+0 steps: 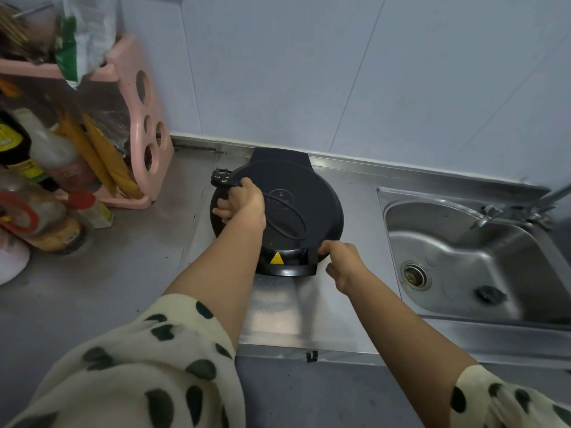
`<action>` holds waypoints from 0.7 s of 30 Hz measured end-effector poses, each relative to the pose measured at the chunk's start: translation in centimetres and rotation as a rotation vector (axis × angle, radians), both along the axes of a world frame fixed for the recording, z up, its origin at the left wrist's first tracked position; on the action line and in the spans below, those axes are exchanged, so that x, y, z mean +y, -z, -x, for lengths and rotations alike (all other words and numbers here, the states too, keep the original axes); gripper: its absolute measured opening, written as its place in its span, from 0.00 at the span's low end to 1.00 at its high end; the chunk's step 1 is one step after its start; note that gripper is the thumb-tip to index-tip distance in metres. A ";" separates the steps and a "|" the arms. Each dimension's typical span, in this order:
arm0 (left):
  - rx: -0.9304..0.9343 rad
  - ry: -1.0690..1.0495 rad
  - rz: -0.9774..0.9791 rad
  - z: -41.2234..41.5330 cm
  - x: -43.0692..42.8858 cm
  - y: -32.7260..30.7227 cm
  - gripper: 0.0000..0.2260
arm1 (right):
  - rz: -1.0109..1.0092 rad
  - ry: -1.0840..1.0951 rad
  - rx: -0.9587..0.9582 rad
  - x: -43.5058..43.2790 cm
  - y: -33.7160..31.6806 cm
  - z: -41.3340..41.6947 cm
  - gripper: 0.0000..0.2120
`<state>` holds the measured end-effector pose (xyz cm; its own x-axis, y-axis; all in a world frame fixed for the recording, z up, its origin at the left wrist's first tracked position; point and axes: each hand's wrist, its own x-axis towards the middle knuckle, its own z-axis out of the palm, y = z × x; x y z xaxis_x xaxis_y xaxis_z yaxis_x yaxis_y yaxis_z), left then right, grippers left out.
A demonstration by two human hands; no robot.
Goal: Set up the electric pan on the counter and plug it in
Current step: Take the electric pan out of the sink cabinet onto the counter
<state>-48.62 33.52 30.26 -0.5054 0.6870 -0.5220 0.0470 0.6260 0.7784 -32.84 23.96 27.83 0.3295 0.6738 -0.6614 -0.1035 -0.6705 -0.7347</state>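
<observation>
Round black electric pan lid-down on counter; left hand grips cord; right hand half-open.

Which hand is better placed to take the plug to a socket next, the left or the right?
The left. The left hand already grips the cord right by the plug. The right hand is at the pan's near edge, away from the plug. No socket is in view.

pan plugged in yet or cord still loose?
Loose. The plug sits free at the pan's left edge, beside the left hand; cord lies across the lid.
</observation>
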 end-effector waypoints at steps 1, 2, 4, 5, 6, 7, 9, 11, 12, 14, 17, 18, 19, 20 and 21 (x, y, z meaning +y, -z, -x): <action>0.012 0.014 -0.002 -0.4 0.2 0.2 0.21 | -0.028 0.005 -0.027 0.3 -0.2 -0.1 0.16; 0.027 0.025 -0.003 -0.9 0.4 0.6 0.22 | -0.065 0.012 -0.054 0.6 -0.4 -0.3 0.15; 0.081 0.040 -0.005 -1.5 0.7 1.4 0.22 | -0.132 0.015 -0.102 1.0 -0.5 -0.5 0.16; 0.116 0.045 -0.006 -1.7 0.8 1.8 0.22 | -0.153 0.015 -0.112 1.2 -0.5 -0.6 0.20; 0.155 0.050 -0.005 -1.9 0.9 2.3 0.22 | -0.166 0.019 -0.118 1.3 -0.4 -0.6 0.22; 0.191 0.054 -0.004 -2.0 0.9 2.7 0.22 | -0.176 0.025 -0.123 1.5 -0.4 -0.7 0.24; 0.248 0.059 0.000 -2.1 0.7 3.4 0.23 | -0.192 0.037 -0.135 1.7 -0.4 -0.8 0.24; 0.289 0.066 0.014 -2.0 0.5 3.7 0.25 | -0.208 0.042 -0.145 1.7 -0.3 -0.8 0.23; 0.306 0.075 0.023 -2.0 0.4 3.7 0.27 | -0.216 0.042 -0.146 1.7 -0.3 -0.8 0.23; 0.326 0.105 0.049 -2.1 0.1 3.5 0.32 | -0.229 0.044 -0.142 1.5 -0.3 -0.7 0.23; 0.291 0.136 0.083 -2.2 -0.4 2.7 0.37 | -0.239 0.037 -0.135 1.3 -0.5 -0.3 0.22; 0.275 0.144 0.083 -2.2 -0.6 2.4 0.37 | -0.243 0.029 -0.134 1.2 -0.6 -0.1 0.22; 0.265 0.155 0.079 -2.3 -0.8 2.1 0.37 | -0.249 0.022 -0.135 1.2 -0.8 0.1 0.22; 0.255 0.165 0.076 -2.4 -1.0 1.7 0.37 | -0.255 0.017 -0.136 1.1 -0.9 0.2 0.21; 0.244 0.171 0.075 -2.4 -1.1 1.4 0.37 | -0.259 0.014 -0.138 1.1 -1.1 0.3 0.21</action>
<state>-46.17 32.39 28.89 -0.5022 0.7374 -0.4517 0.3369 0.6479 0.6832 -33.11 25.06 28.93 0.4147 0.8091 -0.4165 0.0016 -0.4583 -0.8888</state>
